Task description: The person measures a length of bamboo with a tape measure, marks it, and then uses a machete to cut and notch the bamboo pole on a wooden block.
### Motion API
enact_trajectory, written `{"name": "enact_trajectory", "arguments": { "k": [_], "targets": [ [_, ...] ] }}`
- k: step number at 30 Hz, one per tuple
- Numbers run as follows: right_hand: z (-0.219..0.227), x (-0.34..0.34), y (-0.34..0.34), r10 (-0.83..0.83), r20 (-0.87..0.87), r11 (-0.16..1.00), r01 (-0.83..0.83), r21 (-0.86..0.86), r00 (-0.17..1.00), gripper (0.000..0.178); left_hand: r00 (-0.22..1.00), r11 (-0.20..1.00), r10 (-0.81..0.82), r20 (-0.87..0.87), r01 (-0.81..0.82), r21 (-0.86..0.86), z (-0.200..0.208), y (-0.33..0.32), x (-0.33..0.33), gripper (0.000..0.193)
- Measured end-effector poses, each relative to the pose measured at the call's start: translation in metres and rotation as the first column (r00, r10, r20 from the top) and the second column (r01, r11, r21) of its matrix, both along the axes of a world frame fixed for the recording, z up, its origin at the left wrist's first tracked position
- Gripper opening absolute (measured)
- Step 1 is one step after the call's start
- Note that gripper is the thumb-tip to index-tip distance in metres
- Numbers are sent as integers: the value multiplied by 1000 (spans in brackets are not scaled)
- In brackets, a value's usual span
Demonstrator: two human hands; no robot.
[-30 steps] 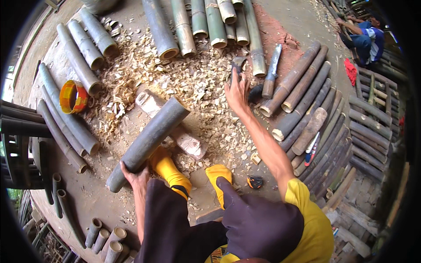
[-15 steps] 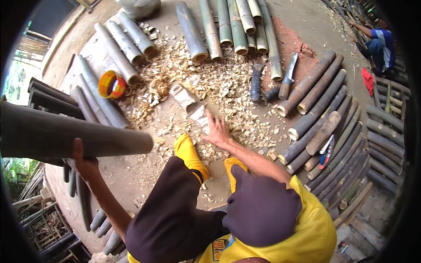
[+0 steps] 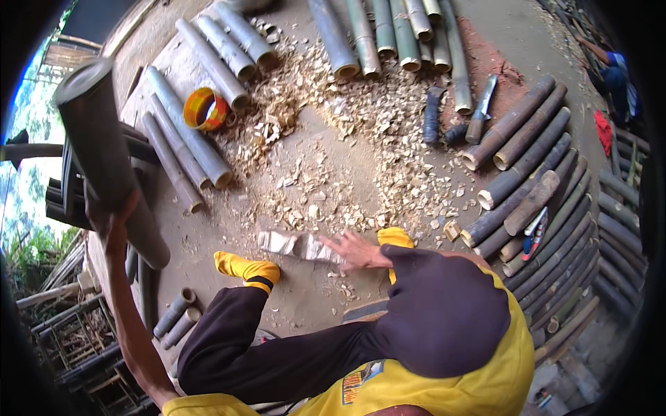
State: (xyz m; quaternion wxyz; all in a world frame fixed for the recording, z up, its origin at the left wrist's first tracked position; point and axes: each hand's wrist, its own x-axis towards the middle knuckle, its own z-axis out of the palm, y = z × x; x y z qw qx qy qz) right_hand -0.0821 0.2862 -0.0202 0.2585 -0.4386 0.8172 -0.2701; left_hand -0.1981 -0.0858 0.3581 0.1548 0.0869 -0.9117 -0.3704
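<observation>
Left hand point(image 3: 112, 213) grasps one thick bamboo tube point(image 3: 100, 132), raised and tilted at left; the right hand point(image 3: 359, 251) lies, fingers spread, on one notched wooden block point(image 3: 291, 245) on the ground point(image 3: 198, 239), whether gripping I cannot tell. Printing point(image 3: 361, 382) shows on the yellow shirt point(image 3: 444, 388). Six bamboo lengths point(image 3: 210, 62) lie near one orange-and-yellow ring point(image 3: 221, 112).

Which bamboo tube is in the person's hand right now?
The thick dark tube at far left, gripped in the left hand. It is held up, while the tubes around the wood chips lie on the ground.
</observation>
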Motion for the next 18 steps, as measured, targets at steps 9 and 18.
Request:
{"name": "enact_trajectory", "arguments": {
  "k": [9,18],
  "targets": [
    [19,-180,40,-511,-297,834,549,58,807,99,898,947,-302,321,322,-11,-107,44,-33,72],
    [24,-75,4,-687,-7,726,685,-60,727,101,506,853,-366,781,519,63,-249,79,-39,89]
  ]
}}
